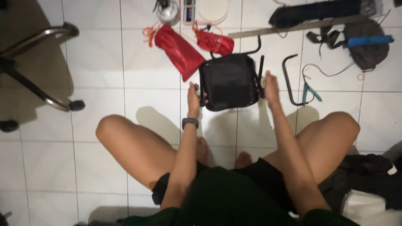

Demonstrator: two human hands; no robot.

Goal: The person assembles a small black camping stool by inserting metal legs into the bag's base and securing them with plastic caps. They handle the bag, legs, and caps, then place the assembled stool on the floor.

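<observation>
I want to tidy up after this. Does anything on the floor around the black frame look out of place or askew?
Mostly scattered, nothing spilled. A loose black bent rod lies apart from the black mesh frame that the left hand and right hand grip. Teal pliers lie beside it, and two red pouches sit crumpled with cords trailing.

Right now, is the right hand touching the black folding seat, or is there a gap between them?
Touching. In the head view, the right hand presses against the right side frame of the black folding seat, with no floor tile visible between them.
</observation>
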